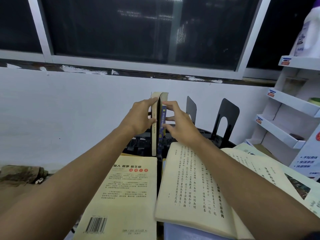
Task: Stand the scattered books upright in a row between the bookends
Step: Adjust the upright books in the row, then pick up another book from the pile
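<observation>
Two books stand upright at the table's middle: a tall cream book and a shorter blue-spined book pressed against its right side. My left hand grips the cream book from the left, thumb over its front edge. My right hand has its fingers spread, their tips touching the blue book's right side. Two black metal bookends stand to the right of the books, apart from them. A yellow book lies flat, back cover up, and an open book lies under my right forearm.
More open books and papers lie at the right. A white tiered display shelf stands at the far right with a white bottle on top. A white wall and dark window are behind the round dark table.
</observation>
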